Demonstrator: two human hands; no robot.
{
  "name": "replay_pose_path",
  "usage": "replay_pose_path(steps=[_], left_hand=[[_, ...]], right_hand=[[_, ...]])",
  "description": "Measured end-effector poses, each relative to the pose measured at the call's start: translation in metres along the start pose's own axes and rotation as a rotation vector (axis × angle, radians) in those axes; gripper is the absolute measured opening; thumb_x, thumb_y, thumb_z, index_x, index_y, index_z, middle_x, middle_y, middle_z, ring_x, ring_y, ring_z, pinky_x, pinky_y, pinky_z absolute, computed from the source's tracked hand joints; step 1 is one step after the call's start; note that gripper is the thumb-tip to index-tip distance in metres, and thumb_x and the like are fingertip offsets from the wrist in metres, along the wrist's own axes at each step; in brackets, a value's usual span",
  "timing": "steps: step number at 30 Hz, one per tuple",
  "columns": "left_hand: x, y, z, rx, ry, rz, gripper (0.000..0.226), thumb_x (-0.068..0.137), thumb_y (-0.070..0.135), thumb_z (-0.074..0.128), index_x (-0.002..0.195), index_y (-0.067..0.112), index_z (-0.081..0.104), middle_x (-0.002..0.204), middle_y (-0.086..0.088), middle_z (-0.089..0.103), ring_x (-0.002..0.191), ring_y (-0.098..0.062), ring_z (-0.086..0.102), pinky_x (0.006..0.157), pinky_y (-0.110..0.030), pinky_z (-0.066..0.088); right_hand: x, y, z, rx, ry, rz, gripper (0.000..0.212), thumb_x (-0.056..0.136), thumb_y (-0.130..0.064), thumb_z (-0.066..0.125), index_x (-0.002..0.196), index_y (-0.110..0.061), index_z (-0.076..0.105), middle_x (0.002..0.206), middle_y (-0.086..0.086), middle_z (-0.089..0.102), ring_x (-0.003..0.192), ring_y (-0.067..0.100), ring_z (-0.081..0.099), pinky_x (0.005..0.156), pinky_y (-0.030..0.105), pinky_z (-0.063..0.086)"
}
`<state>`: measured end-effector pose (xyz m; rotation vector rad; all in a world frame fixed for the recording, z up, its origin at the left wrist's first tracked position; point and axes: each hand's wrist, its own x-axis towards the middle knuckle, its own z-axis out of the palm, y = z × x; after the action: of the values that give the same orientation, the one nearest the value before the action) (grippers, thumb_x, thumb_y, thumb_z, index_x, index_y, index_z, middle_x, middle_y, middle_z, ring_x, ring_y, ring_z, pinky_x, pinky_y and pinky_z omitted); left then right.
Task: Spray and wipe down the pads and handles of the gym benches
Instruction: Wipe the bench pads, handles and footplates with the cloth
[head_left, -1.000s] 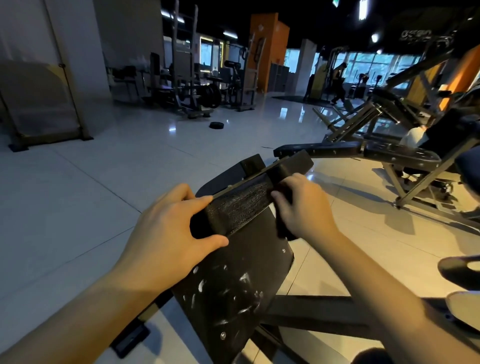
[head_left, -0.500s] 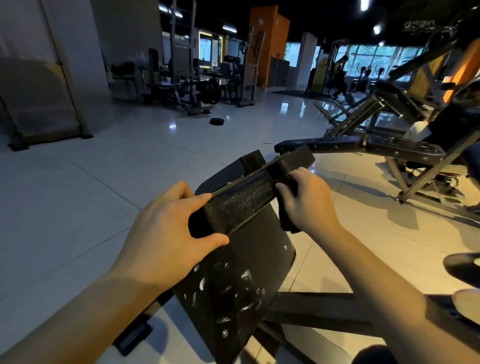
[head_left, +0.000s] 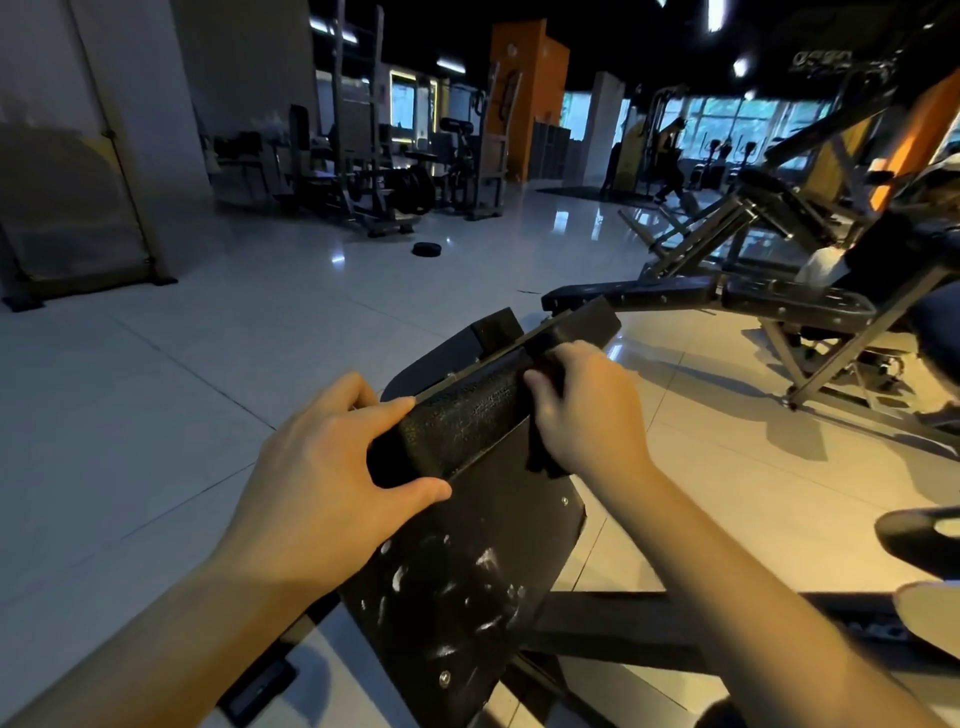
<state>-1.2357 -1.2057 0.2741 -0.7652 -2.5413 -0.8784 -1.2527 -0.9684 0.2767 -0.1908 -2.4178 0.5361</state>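
Pad (head_left: 467, 415) | end between left hand (head_left: 322, 478) fingers (head_left: 384, 410), thumb | right hand (head_left: 587, 410) presses cloth (head_left: 540, 460)

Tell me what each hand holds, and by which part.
The left hand grips the textured bar by its near end; the right hand holds a dark cloth round the bar farther along.

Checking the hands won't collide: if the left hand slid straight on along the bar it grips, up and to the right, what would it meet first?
The right hand, gripping the same textured bar with what looks like a dark cloth. Only bare bar lies between it and the left hand.
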Motion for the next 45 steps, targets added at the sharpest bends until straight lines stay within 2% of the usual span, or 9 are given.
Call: replay_pose_path(steps=[5,11,15,24,27,31,35,40,45], left_hand=[[0.002,0.001,-0.001,-0.06,-0.016,0.008,0.05,0.068,0.064,0.07,0.115,0.045,0.065,0.095,0.021,0.044,0.088,0.003,0.049,0.068,-0.023,0.044],[-0.001,-0.001,-0.001,-0.02,-0.01,0.015,0.073,0.067,0.07,0.066,0.132,0.038,0.063,0.095,0.021,0.044,0.09,0.0,0.05,0.069,-0.018,0.04],[0.001,0.0,-0.002,-0.022,-0.01,0.013,0.075,0.066,0.069,0.068,0.133,0.037,0.063,0.095,0.021,0.044,0.09,0.0,0.05,0.068,-0.017,0.039],[0.002,0.0,-0.003,-0.015,-0.022,-0.005,0.065,0.071,0.062,0.077,0.128,0.035,0.064,0.095,0.019,0.044,0.088,-0.002,0.052,0.069,-0.018,0.044],[0.003,0.003,-0.003,-0.018,-0.027,-0.007,0.056,0.072,0.059,0.08,0.121,0.038,0.063,0.094,0.018,0.044,0.086,-0.002,0.052,0.068,-0.018,0.043],[0.0,0.004,-0.004,-0.022,-0.01,0.02,0.061,0.072,0.062,0.076,0.127,0.045,0.059,0.094,0.018,0.043,0.085,-0.001,0.05,0.069,-0.021,0.044],[-0.003,0.0,-0.009,-0.013,-0.063,0.023,0.062,0.076,0.057,0.077,0.132,0.041,0.058,0.101,0.021,0.043,0.094,-0.001,0.05,0.08,-0.026,0.051],[-0.006,-0.006,-0.008,-0.014,-0.076,0.021,0.071,0.08,0.052,0.078,0.144,0.04,0.051,0.109,0.024,0.044,0.105,-0.001,0.049,0.084,-0.022,0.043],[-0.006,-0.007,-0.006,-0.065,-0.068,0.024,0.064,0.079,0.048,0.079,0.138,0.043,0.053,0.105,0.024,0.045,0.102,0.004,0.049,0.077,-0.013,0.038]], right_hand=[[-0.048,-0.045,-0.003,0.206,-0.064,-0.348,0.014,0.1,-0.033,0.06,0.106,-0.021,0.064,0.096,-0.014,0.054,0.085,-0.002,0.049,0.075,0.012,0.04],[0.013,0.024,-0.013,0.052,0.08,0.062,0.021,0.099,-0.032,0.064,0.114,-0.017,0.066,0.098,-0.008,0.057,0.087,0.006,0.05,0.066,0.007,0.029],[0.041,0.027,-0.025,0.148,0.288,0.197,0.024,0.097,-0.032,0.066,0.117,-0.018,0.064,0.103,-0.005,0.064,0.101,0.014,0.06,0.08,0.027,0.051],[-0.006,-0.027,0.003,0.451,0.159,0.118,0.014,0.093,-0.03,0.073,0.105,-0.025,0.067,0.093,-0.016,0.062,0.089,-0.001,0.059,0.078,0.02,0.052],[-0.03,-0.041,-0.011,0.646,0.002,0.091,0.012,0.092,-0.028,0.074,0.103,-0.024,0.07,0.095,-0.01,0.07,0.095,0.008,0.067,0.082,0.034,0.06],[-0.048,-0.055,-0.033,0.886,-0.186,0.091,0.012,0.092,-0.014,0.073,0.103,-0.01,0.071,0.094,0.005,0.074,0.092,0.013,0.072,0.075,0.025,0.059],[-0.031,-0.037,-0.06,1.016,0.014,0.284,0.009,0.092,-0.016,0.072,0.101,-0.014,0.071,0.095,0.005,0.074,0.091,0.012,0.071,0.071,0.022,0.056],[0.012,-0.012,-0.049,1.052,0.09,0.45,0.009,0.099,-0.014,0.063,0.107,-0.017,0.066,0.107,0.005,0.071,0.106,0.018,0.068,0.094,0.038,0.058],[-0.022,-0.037,-0.012,0.785,0.07,0.143,0.013,0.1,-0.016,0.061,0.111,-0.022,0.061,0.108,-0.008,0.069,0.106,0.004,0.066,0.09,0.028,0.057]])
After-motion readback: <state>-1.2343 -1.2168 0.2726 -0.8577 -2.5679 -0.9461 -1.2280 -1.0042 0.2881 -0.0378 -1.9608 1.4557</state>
